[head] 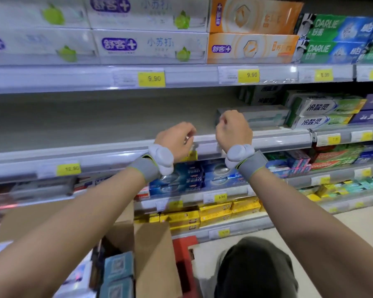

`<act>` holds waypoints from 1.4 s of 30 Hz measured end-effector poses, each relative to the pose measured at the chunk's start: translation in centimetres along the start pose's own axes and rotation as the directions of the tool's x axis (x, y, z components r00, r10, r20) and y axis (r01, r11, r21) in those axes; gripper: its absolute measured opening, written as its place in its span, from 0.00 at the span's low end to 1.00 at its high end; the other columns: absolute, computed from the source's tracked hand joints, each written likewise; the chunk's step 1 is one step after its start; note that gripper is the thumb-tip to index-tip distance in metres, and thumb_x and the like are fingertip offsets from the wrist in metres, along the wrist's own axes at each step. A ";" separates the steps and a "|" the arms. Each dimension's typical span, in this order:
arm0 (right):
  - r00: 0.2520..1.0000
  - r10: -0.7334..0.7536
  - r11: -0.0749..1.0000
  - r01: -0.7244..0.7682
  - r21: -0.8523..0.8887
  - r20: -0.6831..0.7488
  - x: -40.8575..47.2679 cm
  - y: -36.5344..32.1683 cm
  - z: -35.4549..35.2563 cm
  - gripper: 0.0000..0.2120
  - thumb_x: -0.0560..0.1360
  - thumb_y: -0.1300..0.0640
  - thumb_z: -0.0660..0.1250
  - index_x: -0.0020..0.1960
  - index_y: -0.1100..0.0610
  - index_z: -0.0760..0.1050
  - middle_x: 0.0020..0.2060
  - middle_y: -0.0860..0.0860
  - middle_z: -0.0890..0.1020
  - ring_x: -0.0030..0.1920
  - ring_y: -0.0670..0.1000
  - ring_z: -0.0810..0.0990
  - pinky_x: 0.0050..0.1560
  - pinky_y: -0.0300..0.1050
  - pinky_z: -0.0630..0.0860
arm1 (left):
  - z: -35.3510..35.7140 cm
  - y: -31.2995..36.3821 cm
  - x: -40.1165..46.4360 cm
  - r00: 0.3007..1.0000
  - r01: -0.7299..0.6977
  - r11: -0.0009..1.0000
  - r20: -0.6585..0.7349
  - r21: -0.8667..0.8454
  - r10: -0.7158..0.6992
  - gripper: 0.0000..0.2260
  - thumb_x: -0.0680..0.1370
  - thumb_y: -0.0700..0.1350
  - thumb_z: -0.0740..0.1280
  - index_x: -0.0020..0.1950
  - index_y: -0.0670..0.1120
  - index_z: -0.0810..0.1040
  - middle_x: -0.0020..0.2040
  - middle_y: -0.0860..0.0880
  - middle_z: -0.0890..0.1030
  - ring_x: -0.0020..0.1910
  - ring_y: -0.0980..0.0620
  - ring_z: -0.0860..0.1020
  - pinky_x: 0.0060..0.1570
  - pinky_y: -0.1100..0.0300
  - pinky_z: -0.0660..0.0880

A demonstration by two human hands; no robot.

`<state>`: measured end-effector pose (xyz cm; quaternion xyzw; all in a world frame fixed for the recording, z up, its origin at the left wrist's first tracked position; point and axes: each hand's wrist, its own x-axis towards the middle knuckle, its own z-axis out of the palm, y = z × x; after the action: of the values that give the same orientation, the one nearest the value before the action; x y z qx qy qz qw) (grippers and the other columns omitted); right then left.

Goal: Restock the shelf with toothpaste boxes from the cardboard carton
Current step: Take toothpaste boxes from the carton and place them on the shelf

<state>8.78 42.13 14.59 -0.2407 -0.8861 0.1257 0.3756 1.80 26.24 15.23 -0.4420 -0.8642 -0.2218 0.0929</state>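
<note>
A person is reaching both arms up to a supermarket shelf of toothpaste, the left hand and the right hand hanging side by side at its front rail. The left hand's fingers are curling inward over the rail's edge, just above a yellow tag; whether they are pinching anything cannot be told. The right hand's fingers are curling too, their tips lying against the near end of a pale box that is lying flat on the shelf and stretching away to the right of them; the view is not showing whether the fingers are actually gripping it. Left of both sets of fingers the shelf board is lying bare, while well to the right of them green-and-white boxes are sitting stacked. Both wrists are wearing grey bands carrying white sensor pods. Far below the fingers, an open brown carton is standing with its flaps up, and blue-green boxes are showing inside it. Above the fingers, white boxes and orange boxes are lining the upper shelf, with yellow price tags on its rail. Under the fingers, blue boxes and yellow boxes are filling the lower shelves.
</note>
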 end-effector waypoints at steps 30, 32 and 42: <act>0.701 -0.228 0.937 -0.030 0.347 0.676 -25.6 -9.7 10.6 0.07 0.74 0.65 0.60 0.48 0.63 0.77 0.43 0.52 0.72 0.41 0.51 0.72 0.42 0.45 0.70 | 3.3 -9.3 -23.4 0.771 0.357 0.934 0.557 0.025 -0.310 0.22 0.76 0.55 0.65 0.65 0.43 0.71 0.60 0.45 0.77 0.56 0.46 0.76 0.48 0.60 0.69; 0.699 -0.240 0.934 -0.023 0.357 0.674 -25.6 -9.5 10.7 0.08 0.74 0.65 0.60 0.49 0.63 0.77 0.43 0.51 0.71 0.41 0.50 0.72 0.42 0.42 0.67 | 3.2 -9.5 -23.3 0.798 0.320 0.947 0.534 0.016 -0.278 0.24 0.77 0.54 0.65 0.67 0.42 0.69 0.63 0.44 0.76 0.60 0.46 0.75 0.54 0.59 0.70; 0.671 -0.243 0.935 -0.031 0.353 0.701 -25.4 -9.5 10.4 0.10 0.75 0.63 0.61 0.52 0.63 0.77 0.45 0.53 0.72 0.45 0.52 0.73 0.48 0.48 0.72 | 2.8 -11.1 -23.6 0.837 0.329 0.943 0.450 0.044 -0.313 0.23 0.76 0.51 0.66 0.70 0.46 0.67 0.66 0.46 0.74 0.62 0.45 0.74 0.59 0.56 0.72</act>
<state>13.34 20.39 -4.07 -0.0494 -0.9393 0.3381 0.0300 6.92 4.79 1.04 -0.3318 -0.9197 -0.1406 -0.1561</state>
